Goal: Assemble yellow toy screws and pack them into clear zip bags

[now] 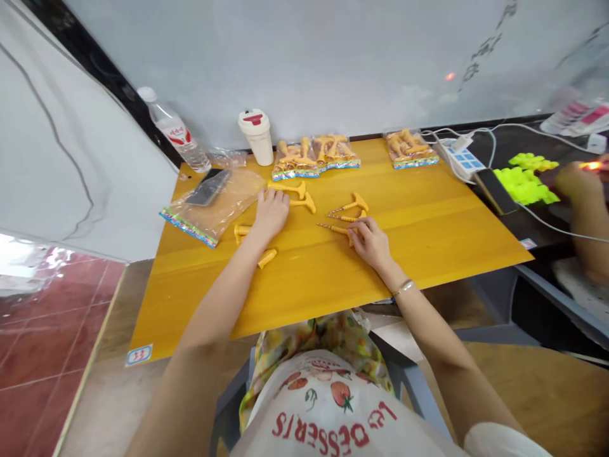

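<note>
My left hand (272,214) is over the middle of the table, its fingers curled on a yellow T-shaped handle (307,202) that sticks out to the right. Just beyond its fingertips lies another yellow T-shaped handle (292,188). My right hand (373,244) pinches the handle end of a yellow T-handled hand screw (339,229), its spiral metal tip pointing left. Two more such screws lie just behind it, one a T-handled screw (356,203) with its metal tip also to the left. Near my left wrist are a yellow part (242,233) and another yellow piece (267,257), both partly covered by my arm.
At the back stand a water bottle (178,136) and a white cup (258,139). Filled bags of yellow tools (295,162) lie along the wall. A clear bag (228,203) and phone (209,187) are left. Right are a power strip (459,158) and another person's hand (578,181).
</note>
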Demonstrator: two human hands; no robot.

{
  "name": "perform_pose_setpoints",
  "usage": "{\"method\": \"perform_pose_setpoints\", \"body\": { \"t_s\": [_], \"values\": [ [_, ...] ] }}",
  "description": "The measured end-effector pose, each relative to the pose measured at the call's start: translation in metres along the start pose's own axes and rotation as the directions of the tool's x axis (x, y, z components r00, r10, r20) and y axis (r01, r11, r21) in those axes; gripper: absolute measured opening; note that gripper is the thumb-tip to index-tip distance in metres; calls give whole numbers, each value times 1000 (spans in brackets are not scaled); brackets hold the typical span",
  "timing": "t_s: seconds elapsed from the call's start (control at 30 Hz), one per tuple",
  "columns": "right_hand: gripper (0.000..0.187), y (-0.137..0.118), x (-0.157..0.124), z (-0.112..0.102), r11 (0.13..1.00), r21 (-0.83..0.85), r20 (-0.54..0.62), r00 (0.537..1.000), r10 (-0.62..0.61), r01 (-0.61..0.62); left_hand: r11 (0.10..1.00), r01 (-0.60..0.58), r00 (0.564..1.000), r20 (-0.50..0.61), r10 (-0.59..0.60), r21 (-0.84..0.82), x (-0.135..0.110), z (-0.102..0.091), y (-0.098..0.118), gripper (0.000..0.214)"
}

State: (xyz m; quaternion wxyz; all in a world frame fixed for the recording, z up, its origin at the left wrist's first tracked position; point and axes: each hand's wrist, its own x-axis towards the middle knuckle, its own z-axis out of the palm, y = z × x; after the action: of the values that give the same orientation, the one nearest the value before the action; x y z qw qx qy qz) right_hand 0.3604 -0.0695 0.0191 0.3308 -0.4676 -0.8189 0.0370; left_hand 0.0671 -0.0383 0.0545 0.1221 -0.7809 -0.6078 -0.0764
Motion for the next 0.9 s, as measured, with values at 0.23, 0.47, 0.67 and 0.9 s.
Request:
{"method": "perform_pose_setpoints", "body": {
  "t_s": [0.23, 0.47, 0.67, 0.9],
  "values": [
    [60, -23, 5, 10, 673, 646, 398, 911, 107, -360, 977, -171, 985, 0, 172, -131, -75, -51, 52, 33],
    [29, -47, -9, 0, 717, 686, 340, 925, -168, -122, 619, 157, 977, 211, 15, -770, -123, -49, 51, 38],
    [29, -35, -33, -21, 892, 322, 215, 893, -395, 317, 510, 319, 947, 290, -138, -799, -155, -43, 30, 36],
    [33, -29, -33, -23, 965, -136, 315, 933, -171, 223, 973, 109, 994, 52, -100, -202, -162, -29, 32, 33]
  ]
}}
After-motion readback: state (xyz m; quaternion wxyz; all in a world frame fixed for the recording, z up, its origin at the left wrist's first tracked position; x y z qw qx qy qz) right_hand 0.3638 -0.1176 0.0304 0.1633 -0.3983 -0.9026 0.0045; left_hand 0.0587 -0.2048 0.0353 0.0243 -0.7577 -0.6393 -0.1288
